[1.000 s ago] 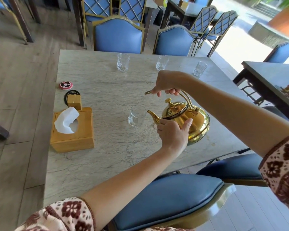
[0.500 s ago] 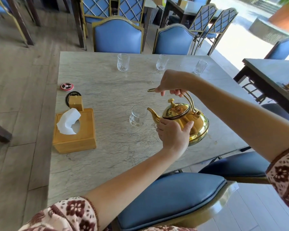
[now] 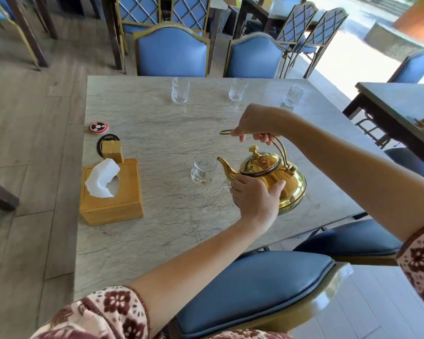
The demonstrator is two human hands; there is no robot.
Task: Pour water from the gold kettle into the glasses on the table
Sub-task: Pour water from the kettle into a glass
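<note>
The gold kettle [image 3: 267, 172] hangs over the marble table [image 3: 157, 133], tipped to the left, its spout right at the rim of the near glass [image 3: 203, 172]. My right hand [image 3: 255, 124] grips the kettle's arched handle from above. My left hand [image 3: 255, 199] is pressed against the kettle's near side below the spout, fingers wrapped around the body. The near glass holds a little water at its bottom. Three more cut glasses stand along the far edge: left [image 3: 180, 91], middle [image 3: 237, 90], right [image 3: 293, 96].
A wooden tissue box [image 3: 112, 194] sits at the table's left, with a small wooden block [image 3: 112, 150] and a red round call button [image 3: 97, 127] beyond it. Blue padded chairs [image 3: 255, 289] stand close under the near edge and at the far side. Another table [image 3: 402, 99] is at right.
The kettle has tipped back a little, its spout now higher at the glass rim. Both hands keep their hold. My view has shifted slightly.
</note>
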